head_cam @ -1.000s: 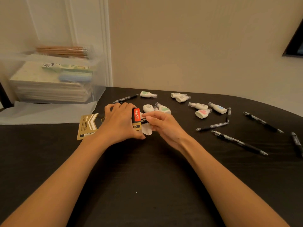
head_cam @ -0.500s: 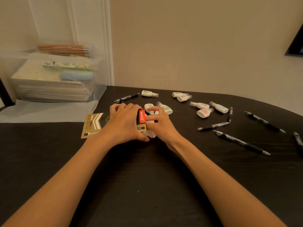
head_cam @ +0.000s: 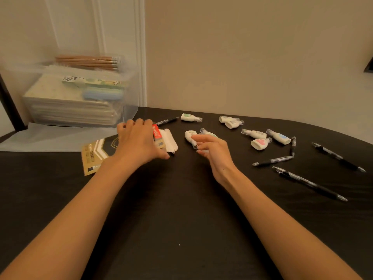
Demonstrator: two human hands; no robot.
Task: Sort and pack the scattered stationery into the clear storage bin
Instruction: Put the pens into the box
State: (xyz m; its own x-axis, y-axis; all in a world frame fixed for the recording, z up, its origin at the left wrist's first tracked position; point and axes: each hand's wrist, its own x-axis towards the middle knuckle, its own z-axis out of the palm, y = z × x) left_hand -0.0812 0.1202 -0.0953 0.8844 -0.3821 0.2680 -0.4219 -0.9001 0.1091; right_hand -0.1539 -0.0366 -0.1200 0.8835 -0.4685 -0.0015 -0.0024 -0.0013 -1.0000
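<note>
My left hand point(head_cam: 139, 141) grips a small stack of packets: a red-labelled pack point(head_cam: 156, 132) with a white blister pack point(head_cam: 170, 141) beside it, over a gold card pack point(head_cam: 91, 156) lying on the dark table point(head_cam: 181, 219). My right hand point(head_cam: 212, 148) hovers with loosely curled fingers and nothing in it, just over two white correction-tape rollers point(head_cam: 190, 136). The clear storage bin point(head_cam: 80, 93) stands at the far left and holds a paper stack, pencils and pastel items.
More correction-tape rollers point(head_cam: 259, 143) lie scattered at the back middle and right. Several black pens point(head_cam: 308, 182) lie on the right side of the table. The bin's clear lid point(head_cam: 40, 140) lies flat in front of the bin. A wall runs behind.
My right hand has let go of the packets and drawn back to the right. My left hand has shifted the stack leftward toward the bin, uncovering the white blister pack.
</note>
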